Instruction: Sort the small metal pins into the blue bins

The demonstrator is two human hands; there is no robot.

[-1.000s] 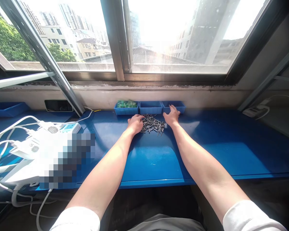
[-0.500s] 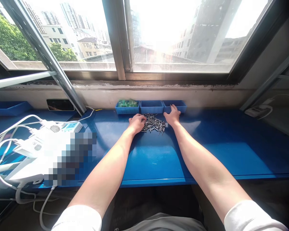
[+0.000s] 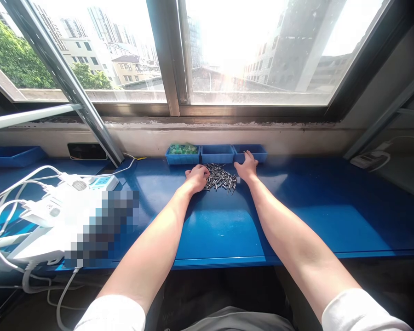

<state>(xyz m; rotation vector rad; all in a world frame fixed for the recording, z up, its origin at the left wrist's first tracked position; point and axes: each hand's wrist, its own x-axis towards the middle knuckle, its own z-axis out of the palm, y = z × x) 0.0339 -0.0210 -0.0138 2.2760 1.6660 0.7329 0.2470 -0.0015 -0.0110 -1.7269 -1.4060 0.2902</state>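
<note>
A pile of small metal pieces like screws [image 3: 222,178] lies on the blue table between my hands. My left hand [image 3: 198,177] rests at the pile's left edge, fingers curled together; what they hold, if anything, is hidden. My right hand [image 3: 247,166] is at the front of the right blue bin [image 3: 261,154], its fingers spread, the fingertips over the rim and the thumb toward the middle bin. Beside it stands the middle blue bin [image 3: 217,155]. Green items [image 3: 183,149] fill the left blue bin [image 3: 182,159].
White power strips and plugs with cables [image 3: 50,207] cover the table's left side, next to a pixelated patch. A black phone-like object [image 3: 87,151] and another blue tray [image 3: 15,157] are at the back left. A metal post [image 3: 96,126] rises there. The blue table [image 3: 313,207] extends right.
</note>
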